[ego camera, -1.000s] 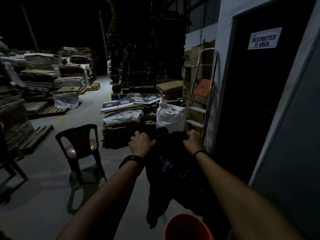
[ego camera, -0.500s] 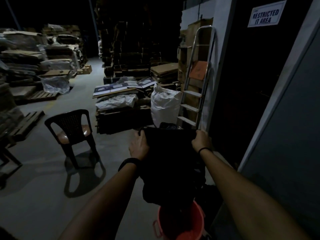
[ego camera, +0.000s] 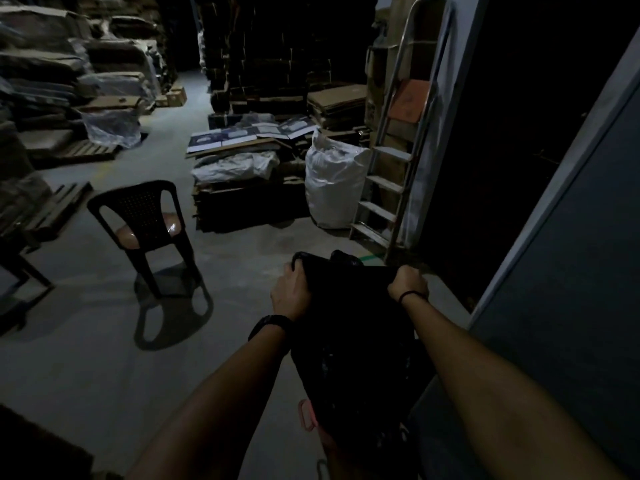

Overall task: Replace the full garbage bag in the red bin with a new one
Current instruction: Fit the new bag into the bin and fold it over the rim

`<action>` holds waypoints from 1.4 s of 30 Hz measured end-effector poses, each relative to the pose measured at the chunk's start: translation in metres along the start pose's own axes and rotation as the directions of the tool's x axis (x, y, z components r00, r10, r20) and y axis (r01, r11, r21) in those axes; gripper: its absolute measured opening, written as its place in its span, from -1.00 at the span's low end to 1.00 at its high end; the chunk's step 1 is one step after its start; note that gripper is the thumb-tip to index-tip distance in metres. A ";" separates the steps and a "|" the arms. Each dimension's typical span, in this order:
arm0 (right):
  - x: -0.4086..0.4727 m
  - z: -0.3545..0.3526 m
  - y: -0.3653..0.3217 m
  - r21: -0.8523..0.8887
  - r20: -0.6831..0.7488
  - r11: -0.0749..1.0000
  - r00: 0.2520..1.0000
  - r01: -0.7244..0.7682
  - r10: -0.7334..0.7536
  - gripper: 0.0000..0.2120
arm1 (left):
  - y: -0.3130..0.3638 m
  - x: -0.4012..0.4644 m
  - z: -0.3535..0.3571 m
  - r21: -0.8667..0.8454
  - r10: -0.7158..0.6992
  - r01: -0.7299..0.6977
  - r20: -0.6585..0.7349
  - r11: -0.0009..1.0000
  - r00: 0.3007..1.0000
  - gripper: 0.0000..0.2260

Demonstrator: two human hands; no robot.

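**Both hands grip the black bag over the red bin**

The left hand (ego camera: pixel 290 291) and the right hand (ego camera: pixel 408 281) each have their fingers curled tight into the top edge of the crumpled black plastic garbage bag (ego camera: pixel 353 344), one at each upper corner. The bag hangs down between the forearms, and its lower part covers the round red plastic bin (ego camera: pixel 306 415), of which only a handle and a strip of rim show at the near left of the bag. To the far left stands a dark plastic chair with a perforated back (ego camera: pixel 143 216). Farther off, a full white woven sack (ego camera: pixel 334 183) sits just left of a folding metal stepladder (ego camera: pixel 398 161) leaning at the right
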State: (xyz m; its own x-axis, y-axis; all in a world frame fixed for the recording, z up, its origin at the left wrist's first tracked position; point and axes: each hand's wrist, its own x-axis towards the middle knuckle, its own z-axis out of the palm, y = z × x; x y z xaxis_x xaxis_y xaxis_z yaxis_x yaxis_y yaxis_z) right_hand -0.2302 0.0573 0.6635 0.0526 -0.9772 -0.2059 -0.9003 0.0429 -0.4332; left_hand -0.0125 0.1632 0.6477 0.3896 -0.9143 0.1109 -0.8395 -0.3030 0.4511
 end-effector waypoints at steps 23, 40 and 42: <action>-0.005 0.027 0.025 -0.049 0.041 0.999 0.999 -0.005 0.007 -0.94 | -0.014 -0.017 0.029 0.013 0.018 -0.019 0.071 1.000 0.997 -0.55; 0.023 0.091 0.085 -0.183 0.142 0.981 0.986 -0.056 0.082 -0.88 | -0.062 -0.017 0.116 0.047 0.043 -0.055 0.229 0.997 0.973 -0.60; 0.027 0.103 0.094 -0.187 0.148 0.979 0.984 -0.075 0.103 -0.82 | -0.066 -0.015 0.131 0.003 0.044 -0.047 0.250 0.999 0.967 -0.61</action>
State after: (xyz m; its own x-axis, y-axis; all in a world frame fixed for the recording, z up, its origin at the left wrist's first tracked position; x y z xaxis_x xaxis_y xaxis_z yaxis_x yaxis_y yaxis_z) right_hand -0.2686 0.0564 0.5264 0.0227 -0.9261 -0.3767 -0.9666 0.0758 -0.2448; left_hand -0.0127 0.1620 0.5000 0.2448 -0.9650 -0.0943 -0.8580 -0.2609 0.4425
